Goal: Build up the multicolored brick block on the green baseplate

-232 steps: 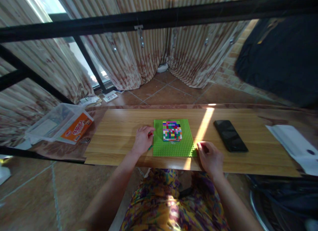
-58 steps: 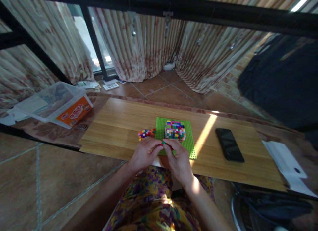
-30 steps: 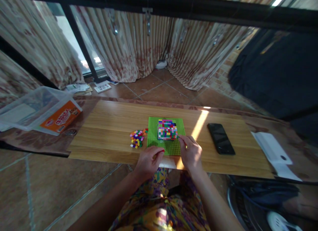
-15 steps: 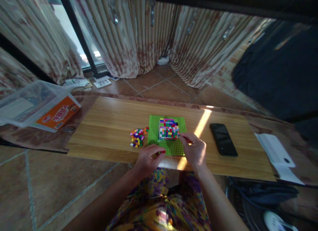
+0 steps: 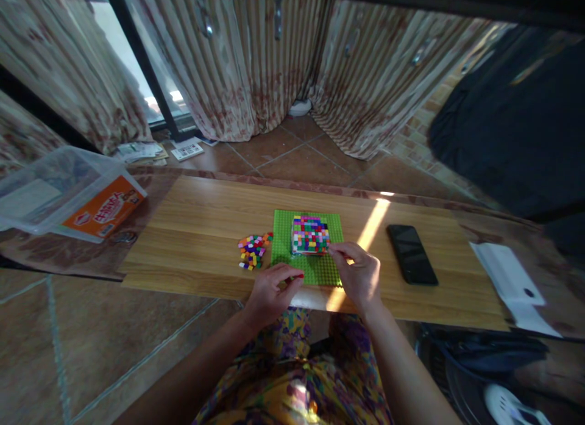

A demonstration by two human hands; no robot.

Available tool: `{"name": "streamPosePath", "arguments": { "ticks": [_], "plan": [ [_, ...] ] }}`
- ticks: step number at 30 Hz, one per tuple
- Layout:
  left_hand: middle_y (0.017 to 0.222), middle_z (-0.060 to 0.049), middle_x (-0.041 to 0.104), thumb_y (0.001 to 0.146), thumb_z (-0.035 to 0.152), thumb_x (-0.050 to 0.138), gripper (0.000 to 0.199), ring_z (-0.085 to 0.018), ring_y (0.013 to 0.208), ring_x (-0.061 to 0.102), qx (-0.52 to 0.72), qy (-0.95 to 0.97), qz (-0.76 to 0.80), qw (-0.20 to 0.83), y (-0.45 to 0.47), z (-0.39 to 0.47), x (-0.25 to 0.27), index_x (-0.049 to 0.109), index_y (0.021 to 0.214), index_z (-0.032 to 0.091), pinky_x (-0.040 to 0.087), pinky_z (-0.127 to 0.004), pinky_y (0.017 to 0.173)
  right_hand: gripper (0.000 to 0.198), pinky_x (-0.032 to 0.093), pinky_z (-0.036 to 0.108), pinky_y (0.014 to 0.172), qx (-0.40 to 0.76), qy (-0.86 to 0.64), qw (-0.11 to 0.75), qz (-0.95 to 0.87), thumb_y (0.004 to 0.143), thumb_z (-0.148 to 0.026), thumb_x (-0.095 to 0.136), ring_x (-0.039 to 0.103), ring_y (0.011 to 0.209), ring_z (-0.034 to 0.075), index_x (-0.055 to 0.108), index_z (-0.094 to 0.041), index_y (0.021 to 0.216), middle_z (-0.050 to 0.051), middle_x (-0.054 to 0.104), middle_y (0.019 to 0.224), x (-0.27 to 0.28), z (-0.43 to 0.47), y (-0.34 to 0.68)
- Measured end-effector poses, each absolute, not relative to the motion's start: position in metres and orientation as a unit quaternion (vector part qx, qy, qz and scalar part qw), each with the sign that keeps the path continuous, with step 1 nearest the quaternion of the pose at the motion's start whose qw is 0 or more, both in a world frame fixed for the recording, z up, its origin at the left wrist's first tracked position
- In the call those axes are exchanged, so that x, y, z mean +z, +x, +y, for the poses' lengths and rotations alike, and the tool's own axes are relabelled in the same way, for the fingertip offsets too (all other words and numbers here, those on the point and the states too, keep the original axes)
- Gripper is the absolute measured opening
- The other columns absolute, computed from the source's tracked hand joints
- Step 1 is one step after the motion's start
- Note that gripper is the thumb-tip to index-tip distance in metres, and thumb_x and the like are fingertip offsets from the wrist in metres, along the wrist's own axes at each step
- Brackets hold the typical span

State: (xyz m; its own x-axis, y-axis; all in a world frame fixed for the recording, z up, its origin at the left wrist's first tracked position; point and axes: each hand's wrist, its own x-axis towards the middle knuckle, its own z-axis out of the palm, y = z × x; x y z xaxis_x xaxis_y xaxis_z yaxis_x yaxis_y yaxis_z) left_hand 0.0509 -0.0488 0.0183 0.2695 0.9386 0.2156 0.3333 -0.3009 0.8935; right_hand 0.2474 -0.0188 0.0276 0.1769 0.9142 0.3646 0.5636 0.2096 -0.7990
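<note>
A many-coloured block of small toy bricks (image 5: 309, 235) stands on a green studded baseplate (image 5: 283, 221). My left hand (image 5: 273, 291) is over the plate's near left edge, thumb and forefinger pinching a small red brick (image 5: 300, 276). At the block's near right corner, my right hand (image 5: 359, 272) has its thumb and forefinger pressed together. Its fingertips meet the corner, and whatever they may hold is too small to make out. Left of the plate lies a loose pile of small coloured bricks (image 5: 253, 249).
The wooden board (image 5: 205, 211) carries a black phone (image 5: 412, 254) on the right. A clear plastic tub (image 5: 73, 190) with an orange label stands at the far left. White paper or packaging (image 5: 507, 275) lies past the board's right end.
The view has shifted very slightly. Both hands keep nearly the same place and grip, with the red brick still in the left fingertips.
</note>
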Motion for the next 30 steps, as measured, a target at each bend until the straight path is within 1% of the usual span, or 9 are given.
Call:
{"name": "streamPosePath", "arguments": {
  "ticks": [4,7,11,15,20,25,27,30],
  "plan": [
    [0.086,-0.005,0.07,0.087,0.024,0.055,0.016,-0.015,0.081,0.065,0.4,0.701,0.459,0.371,0.052,-0.047,0.02,0.07,0.092,0.018,0.051,-0.025,0.074,0.014,0.054,0.026,0.067,0.154,-0.583,0.453,-0.656,0.083,-0.026,0.06,0.067,0.072,0.014,0.073,-0.023,0.081,0.002,0.073,0.082,0.029,-0.019,0.247],
    [0.086,-0.005,0.071,0.087,0.023,0.056,0.015,-0.015,0.082,0.065,0.406,0.697,0.461,0.37,0.052,-0.047,0.019,0.07,0.092,0.018,0.05,-0.025,0.075,0.014,0.054,0.026,0.068,0.149,-0.582,0.468,-0.648,0.083,-0.027,0.06,0.067,0.073,0.014,0.074,-0.022,0.081,0.003,0.073,0.082,0.027,-0.02,0.246],
    [0.087,-0.006,0.071,0.088,0.024,0.055,0.017,-0.015,0.084,0.066,0.409,0.692,0.456,0.381,0.051,-0.049,0.017,0.07,0.094,0.018,0.05,-0.026,0.077,0.015,0.054,0.026,0.067,0.174,-0.589,0.491,-0.618,0.082,-0.03,0.062,0.068,0.073,0.015,0.074,-0.02,0.08,0.003,0.073,0.081,0.019,-0.02,0.246],
    [0.09,-0.007,0.072,0.088,0.026,0.055,0.018,-0.016,0.084,0.066,0.418,0.663,0.475,0.399,0.051,-0.05,0.017,0.069,0.096,0.017,0.051,-0.026,0.076,0.015,0.054,0.027,0.066,0.181,-0.601,0.501,-0.595,0.081,-0.032,0.063,0.067,0.072,0.016,0.073,-0.02,0.083,0.004,0.073,0.081,0.017,-0.023,0.247],
    [0.09,-0.006,0.073,0.088,0.03,0.054,0.023,-0.016,0.081,0.066,0.427,0.603,0.487,0.466,0.057,-0.049,0.013,0.069,0.1,0.017,0.053,-0.027,0.072,0.018,0.054,0.029,0.068,0.154,-0.61,0.485,-0.607,0.087,-0.029,0.056,0.065,0.073,0.015,0.071,-0.02,0.09,0.005,0.071,0.084,0.031,-0.044,0.241],
    [0.093,-0.005,0.072,0.086,0.032,0.056,0.025,-0.017,0.082,0.066,0.432,0.534,0.449,0.572,0.067,-0.051,0.014,0.07,0.102,0.019,0.054,-0.027,0.073,0.02,0.055,0.03,0.076,0.221,-0.563,0.462,-0.649,0.088,-0.029,0.055,0.065,0.088,0.016,0.071,-0.023,0.1,0.007,0.068,0.098,0.041,-0.066,0.224],
    [0.088,-0.005,0.072,0.084,0.033,0.057,0.025,-0.016,0.076,0.065,0.424,0.514,0.436,0.605,0.07,-0.051,0.018,0.07,0.099,0.018,0.054,-0.027,0.07,0.021,0.056,0.03,0.077,0.237,-0.552,0.459,-0.655,0.088,-0.029,0.056,0.064,0.091,0.016,0.071,-0.024,0.102,0.007,0.066,0.101,0.04,-0.07,0.219],
    [0.076,-0.003,0.069,0.082,0.035,0.059,0.025,-0.014,0.067,0.061,0.425,0.478,0.426,0.64,0.07,-0.051,0.026,0.072,0.092,0.016,0.052,-0.026,0.066,0.021,0.055,0.03,0.081,0.259,-0.534,0.462,-0.659,0.089,-0.027,0.056,0.064,0.093,0.016,0.072,-0.025,0.102,0.007,0.065,0.101,0.039,-0.07,0.217]
  ]
}}
